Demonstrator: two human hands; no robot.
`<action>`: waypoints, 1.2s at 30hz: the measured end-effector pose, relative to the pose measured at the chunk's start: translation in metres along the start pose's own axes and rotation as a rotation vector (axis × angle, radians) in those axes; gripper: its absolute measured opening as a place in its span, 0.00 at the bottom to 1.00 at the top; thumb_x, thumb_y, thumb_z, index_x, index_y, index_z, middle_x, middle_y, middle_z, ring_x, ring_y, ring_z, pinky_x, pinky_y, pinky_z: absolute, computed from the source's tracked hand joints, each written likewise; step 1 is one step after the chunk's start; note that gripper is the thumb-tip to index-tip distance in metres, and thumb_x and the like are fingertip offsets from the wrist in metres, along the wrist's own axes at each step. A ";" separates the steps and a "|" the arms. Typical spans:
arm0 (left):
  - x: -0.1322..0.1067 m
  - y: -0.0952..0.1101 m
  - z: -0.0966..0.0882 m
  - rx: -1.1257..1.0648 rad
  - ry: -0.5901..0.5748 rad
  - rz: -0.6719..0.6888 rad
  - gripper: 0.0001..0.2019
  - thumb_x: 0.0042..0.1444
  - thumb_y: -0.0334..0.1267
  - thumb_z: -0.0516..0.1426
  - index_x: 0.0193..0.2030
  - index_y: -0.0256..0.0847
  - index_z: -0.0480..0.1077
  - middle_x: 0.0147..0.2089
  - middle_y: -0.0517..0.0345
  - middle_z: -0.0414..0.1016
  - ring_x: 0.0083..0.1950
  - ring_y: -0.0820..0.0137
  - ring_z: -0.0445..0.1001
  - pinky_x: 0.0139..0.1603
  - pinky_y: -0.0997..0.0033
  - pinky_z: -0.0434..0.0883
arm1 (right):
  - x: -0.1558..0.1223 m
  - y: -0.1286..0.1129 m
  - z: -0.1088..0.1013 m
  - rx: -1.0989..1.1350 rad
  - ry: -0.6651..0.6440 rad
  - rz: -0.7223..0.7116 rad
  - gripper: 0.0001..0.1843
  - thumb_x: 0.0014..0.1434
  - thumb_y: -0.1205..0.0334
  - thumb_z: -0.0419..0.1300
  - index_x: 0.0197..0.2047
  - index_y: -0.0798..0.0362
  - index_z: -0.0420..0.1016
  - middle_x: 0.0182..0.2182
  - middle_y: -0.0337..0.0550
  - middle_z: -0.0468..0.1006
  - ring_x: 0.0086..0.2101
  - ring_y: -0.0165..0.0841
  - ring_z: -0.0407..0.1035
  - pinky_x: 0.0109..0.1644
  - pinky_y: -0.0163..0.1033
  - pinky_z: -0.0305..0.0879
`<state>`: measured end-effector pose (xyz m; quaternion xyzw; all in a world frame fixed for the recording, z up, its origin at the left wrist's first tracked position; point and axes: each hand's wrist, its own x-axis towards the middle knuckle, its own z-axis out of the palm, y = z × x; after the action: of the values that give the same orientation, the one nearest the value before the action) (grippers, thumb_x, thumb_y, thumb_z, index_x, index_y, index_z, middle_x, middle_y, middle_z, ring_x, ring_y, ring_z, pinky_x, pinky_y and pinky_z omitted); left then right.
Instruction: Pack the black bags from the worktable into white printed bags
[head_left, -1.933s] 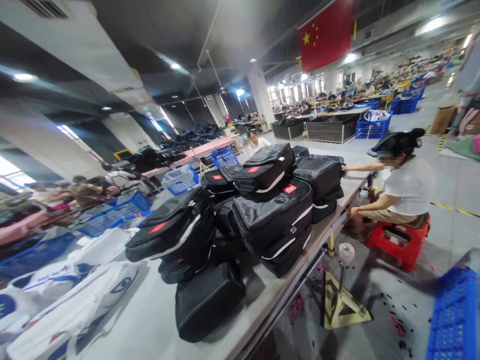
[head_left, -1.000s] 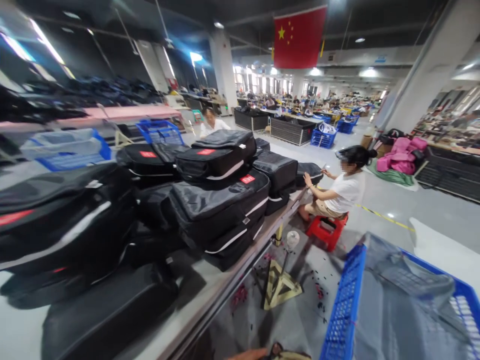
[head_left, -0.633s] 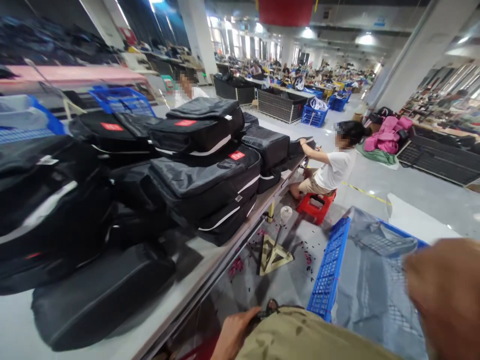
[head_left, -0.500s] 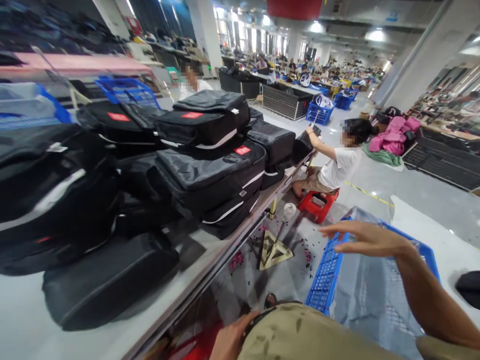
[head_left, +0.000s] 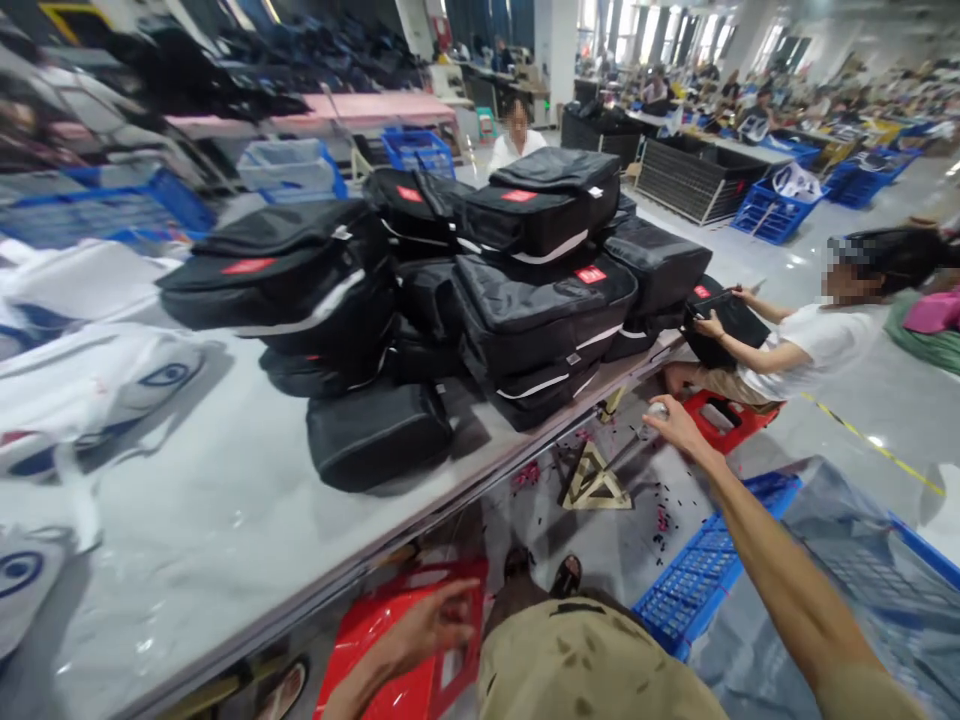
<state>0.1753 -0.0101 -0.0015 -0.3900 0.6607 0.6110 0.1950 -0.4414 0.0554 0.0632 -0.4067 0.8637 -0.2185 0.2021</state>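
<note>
My left hand (head_left: 424,632) is low at the bottom, fingers spread on the rim of a red plastic stool (head_left: 379,645) under the table edge. My right arm stretches forward over the floor. My right hand (head_left: 679,425) has its fingertips at the white knob (head_left: 655,408) on top of a tilted yellow metal stand (head_left: 596,482); its grip on the knob is unclear. Stacked black zip bags with red labels (head_left: 525,300) cover the long grey table (head_left: 225,520) to my left. My khaki-clad knee fills the bottom middle.
A blue crate lined with plastic film (head_left: 712,570) stands on the floor at right. A seated person in a white shirt (head_left: 810,345) on a red stool (head_left: 739,415) handles a black bag (head_left: 724,320). White printed bags (head_left: 90,380) lie at the table's left.
The view swung back left and tipped down. My right hand went from hovering over the blue crate out to the stand's knob. My left hand dropped from my knee onto the red stool.
</note>
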 end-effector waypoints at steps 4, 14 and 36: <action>0.010 -0.015 -0.048 0.477 0.318 -0.154 0.35 0.79 0.34 0.58 0.89 0.35 0.56 0.76 0.49 0.72 0.73 0.61 0.76 0.72 0.67 0.67 | -0.027 -0.005 0.034 -0.062 0.214 0.204 0.22 0.76 0.50 0.68 0.66 0.50 0.77 0.56 0.45 0.78 0.56 0.41 0.73 0.52 0.42 0.60; 0.055 0.031 -0.210 0.735 0.893 -0.004 0.39 0.76 0.39 0.65 0.87 0.27 0.59 0.81 0.38 0.63 0.82 0.51 0.63 0.82 0.58 0.58 | -0.106 -0.071 0.052 -0.238 0.125 0.562 0.27 0.83 0.39 0.53 0.73 0.46 0.67 0.62 0.52 0.73 0.59 0.55 0.75 0.58 0.52 0.68; -0.007 -0.040 -0.142 0.993 0.241 -0.088 0.30 0.86 0.35 0.41 0.88 0.31 0.56 0.83 0.49 0.63 0.85 0.56 0.60 0.84 0.57 0.61 | -0.135 -0.170 0.253 0.272 -0.167 0.056 0.65 0.61 0.22 0.47 0.78 0.74 0.67 0.73 0.62 0.68 0.72 0.53 0.65 0.81 0.56 0.57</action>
<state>0.2406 -0.1422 0.0022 -0.3452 0.8722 0.1653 0.3047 -0.1247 0.0107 -0.0302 -0.3683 0.8172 -0.2932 0.3326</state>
